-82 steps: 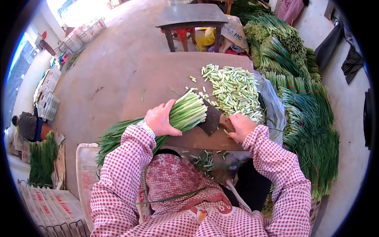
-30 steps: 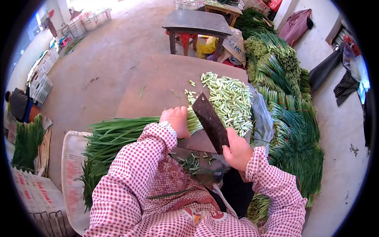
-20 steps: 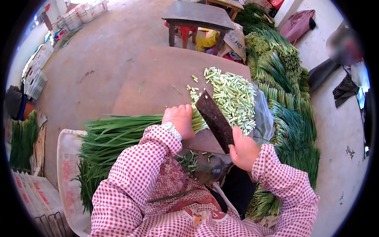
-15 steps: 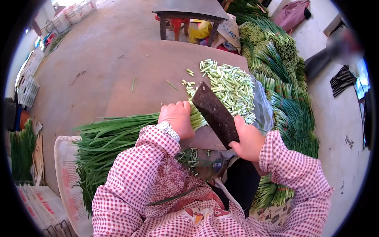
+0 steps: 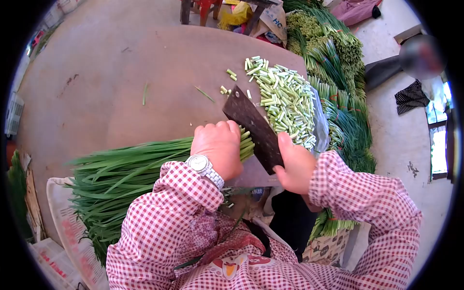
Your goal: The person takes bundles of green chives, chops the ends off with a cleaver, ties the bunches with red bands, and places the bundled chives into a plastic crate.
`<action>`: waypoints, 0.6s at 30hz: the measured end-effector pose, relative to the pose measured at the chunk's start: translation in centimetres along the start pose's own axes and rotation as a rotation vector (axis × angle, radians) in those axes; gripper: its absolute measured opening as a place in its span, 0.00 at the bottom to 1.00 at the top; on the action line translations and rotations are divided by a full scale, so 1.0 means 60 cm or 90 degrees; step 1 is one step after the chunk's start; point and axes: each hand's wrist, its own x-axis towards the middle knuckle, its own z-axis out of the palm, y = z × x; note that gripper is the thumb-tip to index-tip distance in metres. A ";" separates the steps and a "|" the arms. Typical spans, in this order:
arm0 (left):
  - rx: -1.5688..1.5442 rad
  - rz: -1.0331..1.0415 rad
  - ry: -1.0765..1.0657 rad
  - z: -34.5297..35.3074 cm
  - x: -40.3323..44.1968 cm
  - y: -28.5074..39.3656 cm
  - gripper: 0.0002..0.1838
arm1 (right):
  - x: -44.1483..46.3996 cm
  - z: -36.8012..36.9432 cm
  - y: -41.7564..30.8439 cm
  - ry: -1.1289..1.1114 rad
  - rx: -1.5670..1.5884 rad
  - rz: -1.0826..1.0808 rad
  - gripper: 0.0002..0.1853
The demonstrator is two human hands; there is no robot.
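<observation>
Stem cutting underway: left hand [image 5: 217, 150] clamps our green bunch [image 5: 130, 169] over the table [image 5: 203, 53]; right hand [image 5: 296, 164] grips our cleaver [image 5: 256, 128], blade at the stem ends, near the cut pieces [image 5: 285, 96]. Cutting calls for fingers clear. Versus first frame, we have the bunch flatter.
</observation>
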 end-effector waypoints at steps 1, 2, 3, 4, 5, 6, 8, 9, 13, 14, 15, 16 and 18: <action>-0.011 0.000 -0.005 -0.002 0.000 -0.002 0.27 | 0.017 0.021 0.009 0.032 0.007 -0.018 0.26; -0.014 0.007 -0.005 -0.004 0.000 -0.001 0.27 | 0.033 0.039 0.013 0.050 0.022 -0.020 0.26; -0.014 0.015 -0.005 -0.005 -0.002 -0.001 0.27 | 0.042 0.045 -0.001 0.044 0.038 0.028 0.26; -0.025 0.024 -0.003 -0.004 -0.004 -0.002 0.27 | 0.046 0.060 0.009 0.079 0.045 -0.003 0.26; -0.027 0.025 -0.005 -0.001 -0.005 -0.004 0.27 | 0.048 0.069 0.010 0.114 0.051 -0.035 0.26; -0.022 0.022 0.006 0.002 -0.004 -0.004 0.28 | 0.048 0.072 0.011 0.108 0.042 -0.022 0.26; -0.014 0.022 0.028 0.004 -0.005 0.001 0.29 | 0.052 0.070 0.006 0.102 0.024 -0.005 0.27; -0.003 0.028 0.032 0.004 -0.006 0.005 0.29 | 0.056 0.068 0.005 0.088 0.024 0.009 0.26; 0.055 -0.011 0.032 -0.003 -0.010 0.015 0.32 | 0.056 0.064 -0.002 0.111 0.040 -0.022 0.23; 0.057 -0.029 0.006 -0.007 -0.012 0.018 0.33 | 0.057 0.066 -0.002 0.116 0.044 -0.027 0.22; 0.055 -0.046 -0.018 -0.016 -0.014 0.020 0.35 | 0.061 0.070 0.002 0.120 0.045 -0.029 0.22; 0.051 -0.061 -0.051 -0.030 -0.017 0.020 0.37 | 0.061 0.072 0.007 0.140 0.056 -0.062 0.22; 0.076 -0.075 -0.040 -0.037 -0.014 0.020 0.38 | 0.045 0.047 -0.001 0.077 0.047 -0.049 0.23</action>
